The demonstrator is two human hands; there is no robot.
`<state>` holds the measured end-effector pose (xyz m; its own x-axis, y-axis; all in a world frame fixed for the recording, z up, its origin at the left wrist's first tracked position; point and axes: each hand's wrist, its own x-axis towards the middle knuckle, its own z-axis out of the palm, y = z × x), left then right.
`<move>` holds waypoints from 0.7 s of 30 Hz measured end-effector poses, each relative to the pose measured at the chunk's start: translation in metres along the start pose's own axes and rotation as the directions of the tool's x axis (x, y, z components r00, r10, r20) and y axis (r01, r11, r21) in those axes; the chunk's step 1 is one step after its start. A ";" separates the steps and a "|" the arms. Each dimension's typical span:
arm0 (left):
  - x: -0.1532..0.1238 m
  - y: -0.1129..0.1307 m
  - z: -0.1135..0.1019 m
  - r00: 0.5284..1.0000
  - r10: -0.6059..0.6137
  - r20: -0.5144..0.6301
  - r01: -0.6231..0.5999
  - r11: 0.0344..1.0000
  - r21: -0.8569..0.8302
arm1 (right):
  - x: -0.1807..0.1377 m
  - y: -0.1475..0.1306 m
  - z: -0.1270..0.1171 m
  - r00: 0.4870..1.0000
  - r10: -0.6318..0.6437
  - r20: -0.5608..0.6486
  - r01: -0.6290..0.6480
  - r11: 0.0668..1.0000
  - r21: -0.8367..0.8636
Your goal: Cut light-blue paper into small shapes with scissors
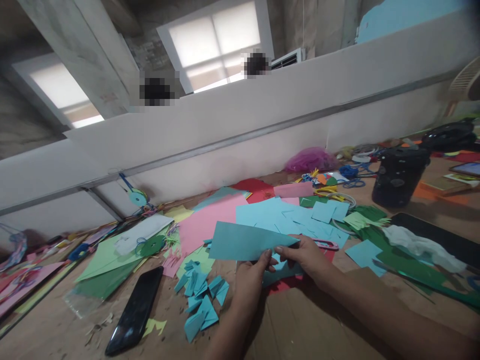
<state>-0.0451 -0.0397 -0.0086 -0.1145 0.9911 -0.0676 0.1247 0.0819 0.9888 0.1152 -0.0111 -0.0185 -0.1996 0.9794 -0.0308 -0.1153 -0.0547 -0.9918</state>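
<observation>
Close to the near side of the bench, a phone is lying aslant at the left, and a yellow scrap is lying just beside it. Between the phone and the left arm, a loose heap of small blue folds is sitting on the bench. These seem to be the finished ones; too many are overlapping to count.

The left hand is pinching the bottom edge of a blue sheet, thumb on top, with its other fingers mostly hiding. The right hand is nearly closing, thumb and finger pinching the sheet's pointed right end. The sheet is hanging in the air over the middle of the bench, and it is looking mostly flat, so its folding is likely only starting. Whether it is doubled over, I cannot tell.

Under the hands, red paper is peeping out. Just past the right hand, a pink loop is showing. Farther on, blue squares are lying flat, so plenty seems to be waiting. Pink paper is lying left of them. Toward the far right corner, a black tub is standing. A purple bag is resting near the far edge, against the white board.
</observation>
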 end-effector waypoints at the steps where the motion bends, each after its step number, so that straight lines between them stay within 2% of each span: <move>1: 0.000 0.001 -0.001 1.000 -0.007 -0.017 0.007 1.000 -0.001 | 0.001 -0.001 -0.003 1.000 0.004 -0.014 -0.004 1.000 -0.008; 5: 0.001 0.005 -0.002 0.998 -0.016 -0.068 0.015 1.000 -0.015 | 0.003 -0.008 -0.013 0.996 -0.014 -0.088 0.013 1.000 -0.015; 10: 0.000 0.010 -0.003 0.998 -0.013 -0.064 0.010 0.999 -0.042 | 0.004 -0.012 -0.021 0.990 -0.037 -0.139 0.036 0.999 -0.016; 15: 0.003 0.009 -0.011 0.995 -0.022 -0.096 0.019 0.999 -0.030 | 0.008 -0.014 -0.029 0.963 -0.085 -0.254 0.090 0.996 0.009; 17: 0.003 0.008 -0.011 0.998 -0.045 -0.052 0.043 0.998 -0.046 | 0.008 -0.015 -0.028 0.972 -0.109 -0.207 0.109 0.994 -0.012; 19: 0.002 0.007 -0.009 0.998 -0.065 0.005 0.065 0.994 -0.088 | 0.006 -0.015 -0.023 0.992 -0.104 -0.067 0.100 0.993 -0.061; 21: 0.002 0.005 -0.005 0.996 -0.072 0.060 0.079 0.989 -0.124 | 0.003 -0.014 -0.018 0.996 -0.029 0.088 0.038 0.994 -0.107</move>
<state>-0.0496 -0.0382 -0.0026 -0.0641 0.9872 -0.1462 -0.0076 0.1460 0.9893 0.1336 -0.0036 -0.0069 -0.2811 0.9597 0.0089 -0.0181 0.0040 -0.9998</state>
